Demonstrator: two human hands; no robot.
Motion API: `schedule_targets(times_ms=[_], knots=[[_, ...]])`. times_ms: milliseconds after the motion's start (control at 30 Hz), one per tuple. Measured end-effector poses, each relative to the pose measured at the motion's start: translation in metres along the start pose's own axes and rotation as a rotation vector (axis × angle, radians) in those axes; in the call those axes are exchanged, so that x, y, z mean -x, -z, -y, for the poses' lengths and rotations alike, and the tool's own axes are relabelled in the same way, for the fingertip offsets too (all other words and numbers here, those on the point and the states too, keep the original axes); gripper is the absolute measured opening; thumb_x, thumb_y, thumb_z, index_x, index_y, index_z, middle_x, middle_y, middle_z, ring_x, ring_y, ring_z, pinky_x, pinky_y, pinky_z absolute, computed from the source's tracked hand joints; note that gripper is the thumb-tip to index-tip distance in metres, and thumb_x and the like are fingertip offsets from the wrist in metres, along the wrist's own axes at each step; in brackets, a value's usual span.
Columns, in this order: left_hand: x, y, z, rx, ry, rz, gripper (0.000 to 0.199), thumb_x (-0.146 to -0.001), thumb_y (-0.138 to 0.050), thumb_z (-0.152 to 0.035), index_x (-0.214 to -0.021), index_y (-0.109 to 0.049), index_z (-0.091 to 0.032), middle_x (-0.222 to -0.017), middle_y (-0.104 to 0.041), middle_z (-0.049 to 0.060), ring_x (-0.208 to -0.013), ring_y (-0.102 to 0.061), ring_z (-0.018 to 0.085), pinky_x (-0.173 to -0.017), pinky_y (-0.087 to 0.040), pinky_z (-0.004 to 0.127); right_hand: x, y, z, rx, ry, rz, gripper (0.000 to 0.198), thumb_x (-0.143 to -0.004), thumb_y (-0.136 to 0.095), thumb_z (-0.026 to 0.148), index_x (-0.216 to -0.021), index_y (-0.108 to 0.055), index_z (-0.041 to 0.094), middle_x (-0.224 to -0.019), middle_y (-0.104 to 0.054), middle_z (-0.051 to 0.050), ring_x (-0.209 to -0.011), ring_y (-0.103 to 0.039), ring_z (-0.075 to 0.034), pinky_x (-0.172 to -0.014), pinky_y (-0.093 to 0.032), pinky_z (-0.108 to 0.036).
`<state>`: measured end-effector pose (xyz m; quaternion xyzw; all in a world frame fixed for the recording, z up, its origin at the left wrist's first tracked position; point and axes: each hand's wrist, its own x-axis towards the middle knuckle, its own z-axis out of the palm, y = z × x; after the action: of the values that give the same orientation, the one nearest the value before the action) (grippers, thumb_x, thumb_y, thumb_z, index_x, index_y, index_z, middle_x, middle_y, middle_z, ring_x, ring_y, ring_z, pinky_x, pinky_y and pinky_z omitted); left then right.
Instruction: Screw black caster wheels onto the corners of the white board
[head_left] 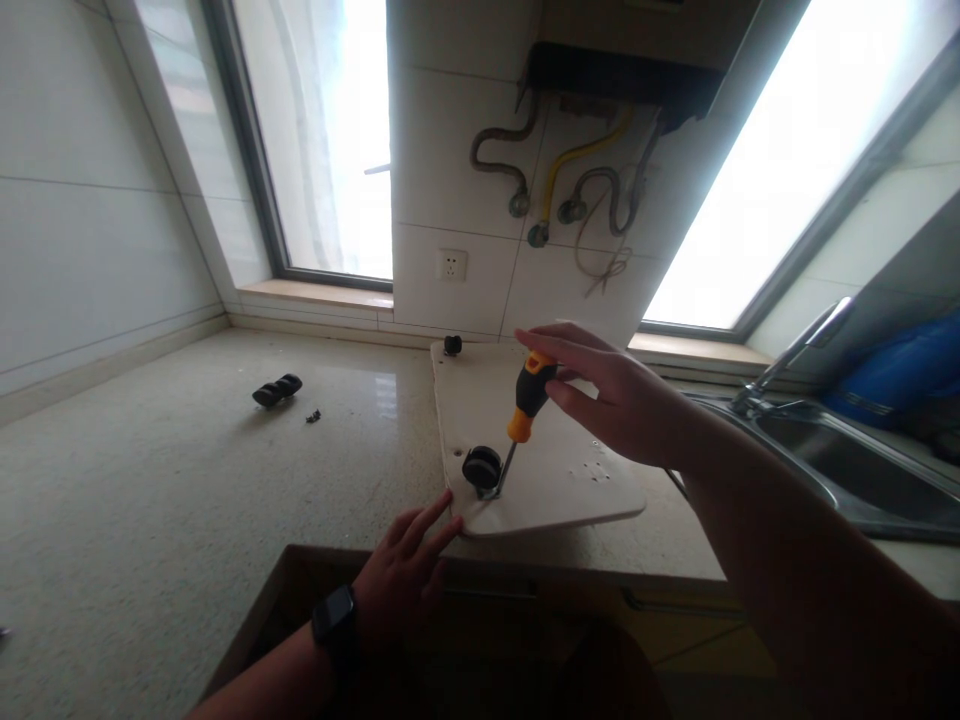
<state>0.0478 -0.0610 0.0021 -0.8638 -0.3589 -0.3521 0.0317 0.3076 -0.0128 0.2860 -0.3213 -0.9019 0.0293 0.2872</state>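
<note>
My right hand [604,390] is around the top of a black and orange screwdriver [534,388], fingers partly stretched over the handle's end. The shaft slants down to the metal plate of a black caster wheel [482,467]; the exact contact at the tip is hard to make out. That caster stands on a white board [525,510] at its near left corner. My left hand [401,560], with a watch on the wrist, has its fingers apart, their tips touching the board's corner edge. Another caster [452,345] sits at the board's far left corner.
Loose black casters [277,390] lie on the speckled counter [187,480], beside a small pile of screws [313,416]. Screw holes [592,470] mark the board's right side. A steel sink [885,475] with a faucet [795,350] is at right. Hoses [559,170] hang on the wall.
</note>
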Motion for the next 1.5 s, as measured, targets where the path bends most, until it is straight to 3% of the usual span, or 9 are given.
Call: schedule_targets(times_ms=[100, 300, 567, 733, 933, 1133, 1300, 1400, 1500], knots=[[0.001, 0.000, 0.000, 0.003, 0.006, 0.007, 0.062, -0.090, -0.052, -0.006, -0.149, -0.042, -0.020, -0.160, -0.036, 0.014, -0.133, -0.046, 0.031, -0.102, -0.053, 0.049, 0.000, 0.003, 0.001, -0.056, 0.002, 0.055, 0.054, -0.098, -0.051, 0.021, -0.151, -0.045, 0.030, -0.138, -0.059, -0.007, -0.117, -0.061, -0.020, -0.098, -0.053, -0.037], [0.001, 0.000, 0.001, 0.017, 0.002, 0.004, 0.061, -0.089, -0.053, -0.006, -0.148, -0.042, -0.019, -0.161, -0.036, 0.015, -0.133, -0.047, 0.030, -0.102, -0.053, 0.047, 0.000, -0.002, 0.003, 0.168, -0.091, -0.090, 0.037, -0.091, -0.067, 0.042, -0.121, -0.069, 0.021, -0.103, -0.066, -0.008, -0.087, -0.065, -0.021, -0.078, -0.056, -0.039], [0.001, -0.002, 0.002, 0.009, 0.011, 0.015, 0.062, -0.091, -0.052, -0.008, -0.150, -0.040, -0.021, -0.161, -0.036, 0.014, -0.133, -0.046, 0.031, -0.102, -0.054, 0.047, 0.003, 0.002, -0.002, -0.070, -0.044, 0.072, 0.057, -0.100, -0.049, 0.026, -0.155, -0.037, 0.036, -0.143, -0.058, -0.005, -0.120, -0.062, -0.021, -0.100, -0.052, -0.040], [0.002, -0.002, 0.002, 0.010, 0.016, 0.020, 0.063, -0.091, -0.053, -0.008, -0.151, -0.040, -0.021, -0.161, -0.035, 0.014, -0.134, -0.046, 0.031, -0.102, -0.054, 0.048, 0.001, -0.001, 0.004, 0.074, -0.061, -0.019, 0.033, -0.096, -0.062, 0.033, -0.128, -0.064, 0.027, -0.113, -0.068, -0.005, -0.096, -0.066, -0.019, -0.084, -0.055, -0.037], [0.000, -0.001, 0.001, 0.026, -0.009, -0.004, 0.062, -0.091, -0.051, -0.007, -0.150, -0.039, -0.019, -0.161, -0.035, 0.015, -0.132, -0.047, 0.030, -0.101, -0.054, 0.048, -0.001, -0.001, 0.010, 0.300, -0.091, -0.146, 0.033, -0.089, -0.069, 0.048, -0.101, -0.071, 0.017, -0.093, -0.068, -0.007, -0.079, -0.064, -0.020, -0.072, -0.053, -0.037], [0.001, -0.002, 0.001, 0.015, 0.004, 0.011, 0.060, -0.091, -0.052, -0.007, -0.149, -0.042, -0.019, -0.160, -0.036, 0.015, -0.133, -0.045, 0.031, -0.102, -0.054, 0.048, 0.004, 0.006, 0.009, -0.022, -0.109, 0.116, 0.057, -0.099, -0.048, 0.028, -0.155, -0.037, 0.030, -0.147, -0.057, -0.007, -0.112, -0.067, -0.020, -0.097, -0.054, -0.038], [0.002, -0.002, 0.002, 0.029, 0.002, 0.013, 0.063, -0.090, -0.053, -0.006, -0.150, -0.040, -0.020, -0.161, -0.035, 0.014, -0.134, -0.045, 0.031, -0.103, -0.053, 0.049, 0.000, -0.002, 0.012, 0.067, -0.181, -0.021, 0.037, -0.090, -0.069, 0.041, -0.122, -0.065, 0.023, -0.105, -0.074, -0.005, -0.091, -0.070, -0.020, -0.078, -0.055, -0.034], [0.001, 0.000, 0.001, 0.029, -0.001, 0.003, 0.062, -0.090, -0.052, -0.006, -0.149, -0.041, -0.019, -0.160, -0.036, 0.015, -0.133, -0.045, 0.031, -0.102, -0.053, 0.048, -0.004, -0.009, 0.014, 0.234, -0.228, -0.154, 0.037, -0.081, -0.077, 0.052, -0.093, -0.065, 0.019, -0.083, -0.071, -0.004, -0.069, -0.064, -0.018, -0.063, -0.050, -0.033], [-0.001, 0.003, -0.001, 0.030, 0.005, 0.007, 0.062, -0.090, -0.052, -0.006, -0.149, -0.041, -0.019, -0.160, -0.036, 0.015, -0.132, -0.046, 0.031, -0.102, -0.053, 0.048, -0.005, -0.014, 0.013, 0.263, -0.275, -0.176, 0.040, -0.082, -0.074, 0.056, -0.093, -0.063, 0.020, -0.079, -0.070, -0.004, -0.065, -0.063, -0.018, -0.061, -0.049, -0.033]])
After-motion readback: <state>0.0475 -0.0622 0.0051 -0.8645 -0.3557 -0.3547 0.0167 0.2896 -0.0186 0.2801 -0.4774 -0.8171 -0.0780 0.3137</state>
